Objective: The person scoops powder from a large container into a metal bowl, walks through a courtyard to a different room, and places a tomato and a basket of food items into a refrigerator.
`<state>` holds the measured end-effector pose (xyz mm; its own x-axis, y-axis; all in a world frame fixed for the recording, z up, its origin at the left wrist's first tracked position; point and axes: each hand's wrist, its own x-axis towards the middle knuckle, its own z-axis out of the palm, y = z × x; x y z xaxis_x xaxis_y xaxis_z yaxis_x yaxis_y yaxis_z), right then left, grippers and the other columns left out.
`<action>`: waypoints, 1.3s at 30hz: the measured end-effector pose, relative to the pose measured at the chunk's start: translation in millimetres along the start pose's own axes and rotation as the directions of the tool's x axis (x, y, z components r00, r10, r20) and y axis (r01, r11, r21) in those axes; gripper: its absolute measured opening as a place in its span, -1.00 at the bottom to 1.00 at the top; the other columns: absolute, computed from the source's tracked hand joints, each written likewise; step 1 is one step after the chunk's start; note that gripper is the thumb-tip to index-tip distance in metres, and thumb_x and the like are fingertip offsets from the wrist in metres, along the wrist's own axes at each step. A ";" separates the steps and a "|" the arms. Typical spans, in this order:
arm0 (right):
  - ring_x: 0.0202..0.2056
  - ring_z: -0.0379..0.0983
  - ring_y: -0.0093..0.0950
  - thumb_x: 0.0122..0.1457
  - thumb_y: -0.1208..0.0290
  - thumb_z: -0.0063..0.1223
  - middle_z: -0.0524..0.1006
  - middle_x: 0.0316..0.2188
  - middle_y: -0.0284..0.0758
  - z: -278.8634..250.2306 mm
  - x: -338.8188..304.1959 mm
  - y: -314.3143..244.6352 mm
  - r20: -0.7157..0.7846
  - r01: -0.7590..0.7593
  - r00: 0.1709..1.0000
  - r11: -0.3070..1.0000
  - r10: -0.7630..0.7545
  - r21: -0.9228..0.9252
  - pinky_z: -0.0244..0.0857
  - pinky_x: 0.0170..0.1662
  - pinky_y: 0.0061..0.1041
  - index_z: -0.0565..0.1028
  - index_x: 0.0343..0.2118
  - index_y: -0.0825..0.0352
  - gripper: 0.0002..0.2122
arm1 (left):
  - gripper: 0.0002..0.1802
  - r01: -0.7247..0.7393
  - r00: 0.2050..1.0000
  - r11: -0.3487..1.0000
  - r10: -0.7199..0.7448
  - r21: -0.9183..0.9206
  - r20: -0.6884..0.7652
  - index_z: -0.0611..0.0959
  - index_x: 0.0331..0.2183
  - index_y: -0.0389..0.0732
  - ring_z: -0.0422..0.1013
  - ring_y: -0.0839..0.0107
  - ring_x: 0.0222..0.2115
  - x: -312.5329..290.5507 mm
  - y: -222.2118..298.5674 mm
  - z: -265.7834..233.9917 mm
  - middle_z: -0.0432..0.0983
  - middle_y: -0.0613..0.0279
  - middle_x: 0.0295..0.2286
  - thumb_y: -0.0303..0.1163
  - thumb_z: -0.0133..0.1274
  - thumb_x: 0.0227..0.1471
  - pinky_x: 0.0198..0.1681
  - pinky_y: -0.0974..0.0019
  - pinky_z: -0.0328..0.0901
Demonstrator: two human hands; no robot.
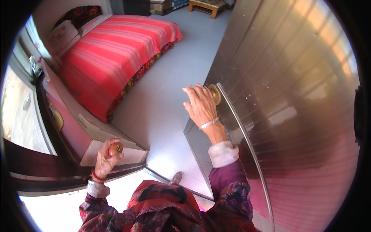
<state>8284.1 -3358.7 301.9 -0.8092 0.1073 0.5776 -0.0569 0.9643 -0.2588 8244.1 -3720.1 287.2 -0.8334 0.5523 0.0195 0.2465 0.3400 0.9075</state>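
My left hand [105, 159], at the lower left, has its fingers closed round a red tomato [115, 149] with a green stem end. Further up and to the right, my right hand [201, 102] is at the edge of a shiny brown door [286, 116], on its door knob. A round brass plate [215, 94] shows beside the knuckles, while the knob itself is hidden by the hand. The fingers are loosely bent and the thumb sits a little apart from them.
A bed with a red striped cover [123, 42] fills the far left. Grey tiled floor [193, 50] runs past it to a low wooden table [206, 7]. A window [25, 108] is at the left. My shoe [176, 177] is by the door sill.
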 end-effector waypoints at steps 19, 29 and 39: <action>-0.33 0.48 -0.15 0.02 0.27 -0.06 0.55 -0.44 -0.15 -20.6 34.5 202.4 0.134 -0.516 0.793 0.772 0.594 -0.370 0.34 -0.26 -0.22 0.48 -0.17 0.08 -0.72 | -0.56 0.460 0.887 0.717 -0.397 -0.523 0.236 0.47 -0.14 -0.27 0.33 0.57 -0.56 39.4 -74.4 13.4 0.46 0.22 -0.42 -0.21 0.11 -0.03 -0.61 0.54 0.24; -0.50 0.49 -0.23 0.02 0.32 0.01 0.55 -0.61 -0.29 -77.0 -13.8 332.0 -0.212 -0.630 0.770 0.662 0.602 -0.406 0.34 -0.38 -0.30 0.49 -0.21 0.12 -0.77 | -0.68 0.452 0.891 0.442 -0.270 -0.775 0.365 0.49 -0.22 -0.32 0.35 0.45 -0.60 200.0 -85.2 135.9 0.48 0.02 -0.40 -0.29 -0.07 0.05 -0.63 0.47 0.25; -0.54 0.45 -0.19 -0.02 0.36 0.02 0.50 -0.60 -0.21 -122.4 -48.0 410.6 -0.324 -0.758 0.631 0.470 0.705 -0.453 0.28 -0.45 -0.30 0.49 -0.26 0.15 -0.79 | -0.64 0.435 0.889 0.535 -0.130 -0.724 0.439 0.46 -0.31 -0.39 0.35 0.39 -0.63 393.3 -50.6 194.0 0.46 0.02 -0.48 -0.25 -0.10 0.00 -0.65 0.44 0.23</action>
<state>8371.2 -2938.2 262.6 -0.3613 0.8258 0.4329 0.8511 0.4817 -0.2086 7999.8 -3372.5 167.5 -0.5561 0.7807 -0.2849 -0.5890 -0.1284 0.7979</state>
